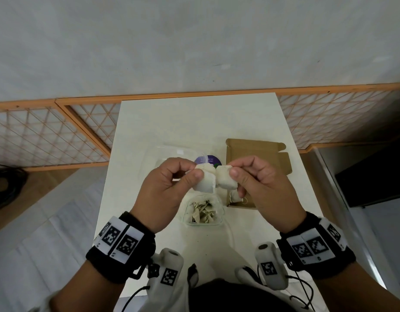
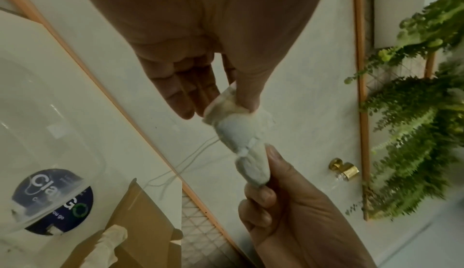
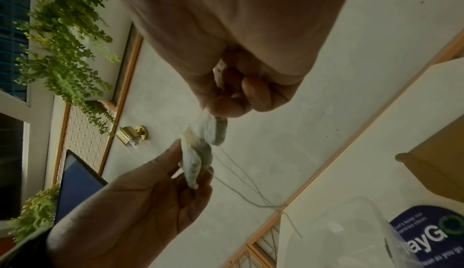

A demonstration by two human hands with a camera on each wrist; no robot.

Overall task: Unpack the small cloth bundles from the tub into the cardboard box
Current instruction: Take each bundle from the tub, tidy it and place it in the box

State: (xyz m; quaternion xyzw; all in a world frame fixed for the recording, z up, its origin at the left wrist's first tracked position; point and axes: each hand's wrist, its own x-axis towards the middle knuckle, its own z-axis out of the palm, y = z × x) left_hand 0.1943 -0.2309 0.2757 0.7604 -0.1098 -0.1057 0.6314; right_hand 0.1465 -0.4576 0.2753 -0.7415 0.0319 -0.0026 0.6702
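Two cloth bundles (image 1: 214, 179) pinched mid-frame, our left hand (image 1: 165, 194) and right hand (image 1: 262, 188) separating them; next, drop into cardboard box (image 1: 257, 154), right of centre.

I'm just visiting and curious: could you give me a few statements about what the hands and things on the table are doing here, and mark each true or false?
1. Both hands pinch small white cloth bundles. True.
2. The cardboard box lies closed. False: it is open, with a bundle inside.
3. The left hand rests flat on the table. False: it is raised, holding cloth.
4. The clear tub sits nearer the person than the box's far flap. True.
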